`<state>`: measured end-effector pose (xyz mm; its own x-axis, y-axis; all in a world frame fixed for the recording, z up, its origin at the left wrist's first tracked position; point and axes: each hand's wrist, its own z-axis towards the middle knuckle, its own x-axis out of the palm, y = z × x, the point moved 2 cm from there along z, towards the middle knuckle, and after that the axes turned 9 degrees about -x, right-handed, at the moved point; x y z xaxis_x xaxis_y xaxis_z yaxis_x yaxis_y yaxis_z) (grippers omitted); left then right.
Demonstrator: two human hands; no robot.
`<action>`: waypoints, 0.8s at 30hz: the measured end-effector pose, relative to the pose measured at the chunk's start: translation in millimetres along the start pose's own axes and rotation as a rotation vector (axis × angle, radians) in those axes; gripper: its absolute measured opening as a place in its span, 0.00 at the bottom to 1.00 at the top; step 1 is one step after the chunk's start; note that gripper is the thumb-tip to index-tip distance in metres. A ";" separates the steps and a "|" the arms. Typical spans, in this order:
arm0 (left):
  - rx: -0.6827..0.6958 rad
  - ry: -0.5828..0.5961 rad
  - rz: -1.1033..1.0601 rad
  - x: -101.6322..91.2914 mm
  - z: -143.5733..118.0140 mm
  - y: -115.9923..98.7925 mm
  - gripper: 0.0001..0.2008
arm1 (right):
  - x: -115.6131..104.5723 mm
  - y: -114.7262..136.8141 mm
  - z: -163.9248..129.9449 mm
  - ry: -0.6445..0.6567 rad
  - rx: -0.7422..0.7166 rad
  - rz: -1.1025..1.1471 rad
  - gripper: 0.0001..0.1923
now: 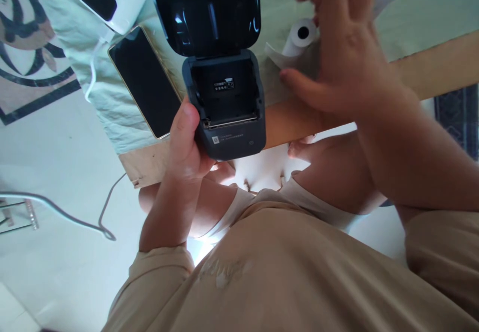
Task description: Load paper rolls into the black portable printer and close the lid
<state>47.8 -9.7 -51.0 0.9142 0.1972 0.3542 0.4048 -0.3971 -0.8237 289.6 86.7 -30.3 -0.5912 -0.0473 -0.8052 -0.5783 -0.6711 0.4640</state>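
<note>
A dark thermal label printer (234, 140) has its glossy black lid swung up, so its paper bay shows with a small white sticker inside. My left hand (185, 137) grips the printer's left side, thumb along the edge. To the right of it, a white paper roll (294, 45) lies on the cloth with a loose end of paper curling out to the left. My right hand (337, 58) hovers over and beside the roll, its fingers spread and slightly blurred. Whether a fingertip touches the roll I cannot tell.
A smartphone (145, 83) with a dark screen lies left of the printer. Behind it stands a white device (127, 3) with a cable plugged in. The green cloth (101, 97) covers a table with a wooden front edge (437, 65). A cable (56, 205) hangs at the lower left.
</note>
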 end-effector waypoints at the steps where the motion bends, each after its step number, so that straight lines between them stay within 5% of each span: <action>1: -0.010 -0.010 -0.002 0.2 0.3 0.5 0.27 | 6.3 -0.3 1.3 0.006 -0.010 -0.045 0.45; 8: 0.018 0.010 -0.057 5.5 2.3 -1.9 0.22 | 22.3 -9.4 2.9 -0.051 -0.002 -0.074 0.33; 13: -0.026 0.022 -0.091 6.7 1.5 -4.0 0.24 | 16.2 -8.0 10.6 -0.121 -0.048 0.251 0.42; 16: -0.052 0.027 -0.100 7.2 0.5 -5.1 0.26 | 12.0 -7.1 20.0 -0.213 0.344 0.601 0.44; 19: -0.049 0.020 -0.082 4.9 1.1 -5.2 0.29 | 10.4 -0.1 29.5 -0.257 0.768 0.968 0.29; 22: -0.056 0.042 -0.042 1.6 2.3 -3.8 0.32 | 6.5 12.7 36.7 -0.289 0.790 1.017 0.24; 24: -0.064 0.031 -0.040 -0.7 3.0 -2.6 0.34 | 4.7 20.9 35.8 -0.358 0.722 1.010 0.30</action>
<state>46.0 -6.2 -50.4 0.8970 0.1869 0.4006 0.4409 -0.4460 -0.7789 254.6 98.9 -11.1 -0.9939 -0.0213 0.1084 0.1058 0.1000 0.9894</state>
